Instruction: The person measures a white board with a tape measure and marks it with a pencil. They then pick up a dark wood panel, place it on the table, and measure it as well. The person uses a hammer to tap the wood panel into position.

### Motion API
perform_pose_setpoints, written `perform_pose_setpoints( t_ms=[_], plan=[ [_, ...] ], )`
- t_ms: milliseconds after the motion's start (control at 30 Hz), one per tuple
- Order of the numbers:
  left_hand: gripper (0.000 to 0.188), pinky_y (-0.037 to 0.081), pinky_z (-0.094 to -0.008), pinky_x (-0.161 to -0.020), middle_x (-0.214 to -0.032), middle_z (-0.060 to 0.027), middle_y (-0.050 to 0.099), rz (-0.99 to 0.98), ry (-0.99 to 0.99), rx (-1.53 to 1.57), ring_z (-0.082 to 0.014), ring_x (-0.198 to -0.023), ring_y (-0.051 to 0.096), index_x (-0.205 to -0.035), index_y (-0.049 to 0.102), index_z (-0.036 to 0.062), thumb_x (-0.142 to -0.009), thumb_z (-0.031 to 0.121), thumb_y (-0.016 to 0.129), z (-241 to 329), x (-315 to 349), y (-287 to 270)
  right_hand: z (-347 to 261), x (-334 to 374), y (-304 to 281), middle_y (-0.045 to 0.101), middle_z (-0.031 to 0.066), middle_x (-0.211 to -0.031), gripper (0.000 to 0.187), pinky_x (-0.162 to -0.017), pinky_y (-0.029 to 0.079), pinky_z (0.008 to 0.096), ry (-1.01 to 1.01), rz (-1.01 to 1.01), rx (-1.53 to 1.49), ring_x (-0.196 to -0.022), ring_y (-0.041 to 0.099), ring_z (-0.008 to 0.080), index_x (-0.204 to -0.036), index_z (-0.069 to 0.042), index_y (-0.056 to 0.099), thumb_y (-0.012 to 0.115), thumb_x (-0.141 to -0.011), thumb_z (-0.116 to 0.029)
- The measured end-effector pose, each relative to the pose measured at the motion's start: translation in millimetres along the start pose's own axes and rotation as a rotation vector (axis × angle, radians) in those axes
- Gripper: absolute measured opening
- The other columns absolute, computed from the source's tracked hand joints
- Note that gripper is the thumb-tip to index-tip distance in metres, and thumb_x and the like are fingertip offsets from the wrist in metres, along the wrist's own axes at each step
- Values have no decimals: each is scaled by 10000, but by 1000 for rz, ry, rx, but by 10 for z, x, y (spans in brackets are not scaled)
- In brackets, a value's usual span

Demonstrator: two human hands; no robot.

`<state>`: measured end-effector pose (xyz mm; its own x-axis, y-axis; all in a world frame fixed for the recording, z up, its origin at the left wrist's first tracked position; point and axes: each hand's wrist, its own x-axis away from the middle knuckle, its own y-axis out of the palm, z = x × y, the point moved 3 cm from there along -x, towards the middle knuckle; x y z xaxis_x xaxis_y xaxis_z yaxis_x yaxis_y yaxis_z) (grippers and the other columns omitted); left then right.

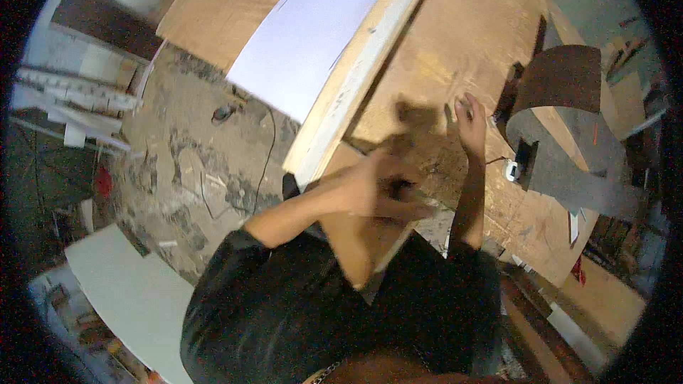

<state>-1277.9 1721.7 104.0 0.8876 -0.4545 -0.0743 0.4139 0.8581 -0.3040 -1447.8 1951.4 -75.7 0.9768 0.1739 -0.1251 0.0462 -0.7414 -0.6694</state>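
Observation:
My left hand [388, 185] is smeared by motion above a brown wooden board [345, 245] that lies close against my body. A dark spot shows between its fingers, but I cannot make out whether it is a held thing or shadow. Further right, my right hand [469, 117] hovers over or rests on the wooden tabletop [484, 28], fingers curled in. Whatever may be between those fingers is too small to name. Shadows of the hands fall on the wood between them. Left of the hands runs a long pale beam [356, 64] with a light wooden edge.
A white sheet [306, 35] lies beyond the beam. At right are dark grey and brown sheet pieces [569, 142] and a small white tape-measure-like object [511, 169]. A cable [270, 149] crosses the littered floor [178, 163]; a white panel [128, 291] is at lower left.

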Motion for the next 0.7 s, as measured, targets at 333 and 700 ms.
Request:
perform_pose_setpoints(
  t_ms=[333, 700],
  plan=[
    [617, 363, -472, -1033, -1278, -237, 456, 342, 98, -143, -408, -1189, 444, -1251, 456, -1, -816, 365, 696, -740, 866, 280, -452, 2173, -603, 436, 171, -1404, 802, -1060, 367, 389, 791, -264, -619, -1287, 433, 286, -1389, 28, 378, 627, -861, -520],
    [772, 443, -451, -898, -1293, -191, 498, 1383, -649, 825, -320, -1143, 517, -1325, 403, -45, -851, 516, 643, -3558, 3008, -1086, 933, 2667, 67, 614, 225, -1113, 716, -877, 448, 361, 604, 210, -181, -1018, 573, 280, -1208, 118, 527, 624, -876, -509]
  ],
)
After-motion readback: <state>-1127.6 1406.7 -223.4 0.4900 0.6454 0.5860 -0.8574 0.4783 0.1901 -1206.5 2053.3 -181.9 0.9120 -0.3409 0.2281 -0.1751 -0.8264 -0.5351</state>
